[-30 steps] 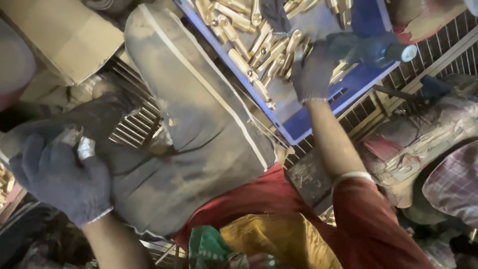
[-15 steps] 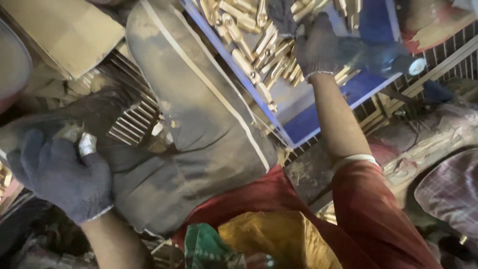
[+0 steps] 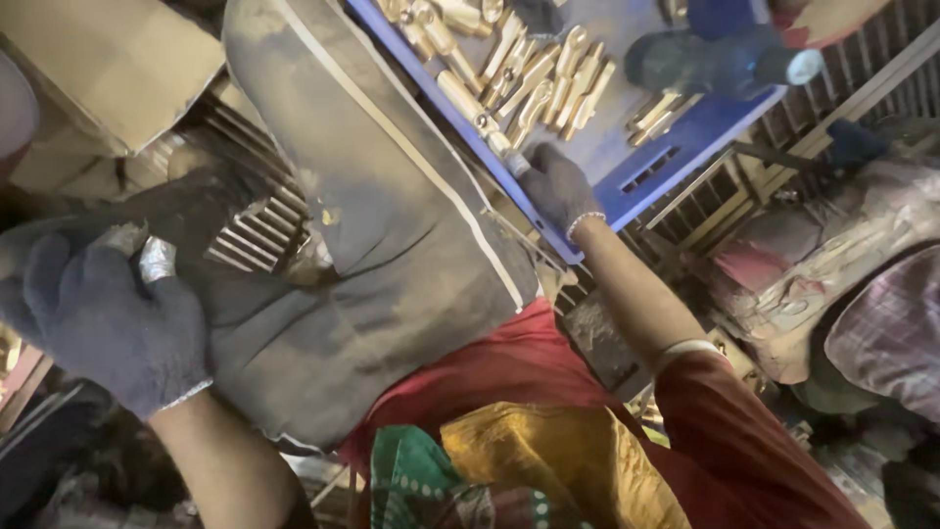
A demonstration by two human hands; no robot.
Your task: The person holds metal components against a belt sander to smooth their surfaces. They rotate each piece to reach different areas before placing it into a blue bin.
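The right hand (image 3: 560, 184), arm outstretched, gripped a brass part (image 3: 494, 137) at the tray (image 3: 676, 157) edge; the left hand (image 3: 98, 318) clenched foil (image 3: 157, 260).

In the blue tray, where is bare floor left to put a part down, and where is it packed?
The blue tray has bare floor between the brass parts and its slotted near wall, just beyond the right hand. The far left side is heaped with brass. Another person's gloved hand covers the far right.
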